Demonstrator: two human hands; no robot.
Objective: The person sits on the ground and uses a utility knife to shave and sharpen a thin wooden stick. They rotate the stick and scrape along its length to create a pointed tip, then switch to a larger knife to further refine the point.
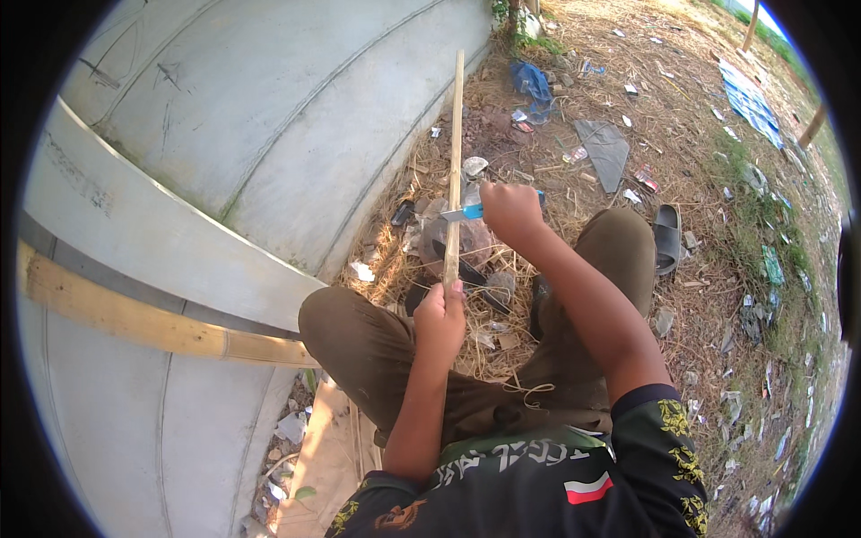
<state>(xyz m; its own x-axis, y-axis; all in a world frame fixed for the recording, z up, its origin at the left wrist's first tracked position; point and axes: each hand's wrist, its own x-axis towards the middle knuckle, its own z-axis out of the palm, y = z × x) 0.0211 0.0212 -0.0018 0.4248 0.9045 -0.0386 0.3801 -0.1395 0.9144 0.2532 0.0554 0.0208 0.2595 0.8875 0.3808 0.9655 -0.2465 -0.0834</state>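
A long, thin strip of wood or bamboo (456, 134) points away from me, between my knees and up toward the wall. My left hand (440, 314) is closed round its near end, thumb along the strip. In my right fist (513, 213) is a utility knife (472, 212) with a blue handle. Its blade lies across the strip, a little beyond my left hand. The strip passes above a rounded stone (475, 244) on the ground. Most of the knife's handle is hidden inside my fingers.
A grey panel wall (269, 117) rises on the left. A pale board (152, 215) and a bamboo pole (161, 318) run along it beside my left knee. Straw, stones and litter cover the ground. A grey sandal (666, 239) lies right of my right knee; a blue plastic bag (533, 87) lies farther off.
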